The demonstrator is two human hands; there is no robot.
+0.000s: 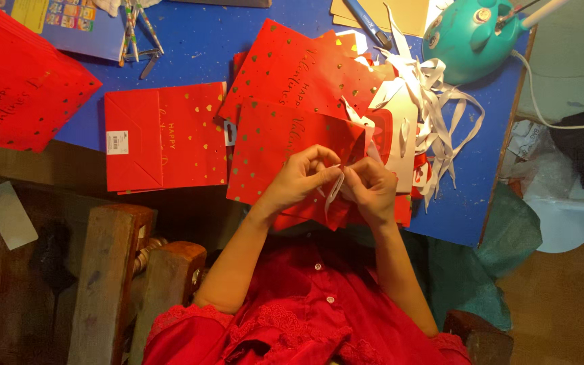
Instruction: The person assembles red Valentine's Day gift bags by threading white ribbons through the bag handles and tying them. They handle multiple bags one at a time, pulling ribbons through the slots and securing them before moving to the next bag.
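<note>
My left hand (300,178) and my right hand (371,189) meet over the near edge of the blue table (197,51). Between their fingertips they pinch a thin white ribbon strip (333,191) that hangs down a little. Under both hands lies a red paper gift bag with gold hearts (272,145), partly over the table's edge. More red bags of the same kind (295,64) are fanned out behind it.
A flat red bag (163,135) lies to the left, and a stack of red bags (15,81) at far left. A tangle of white ribbons (434,115) sits to the right, by a teal round device (471,37). Wooden furniture (106,270) stands below left.
</note>
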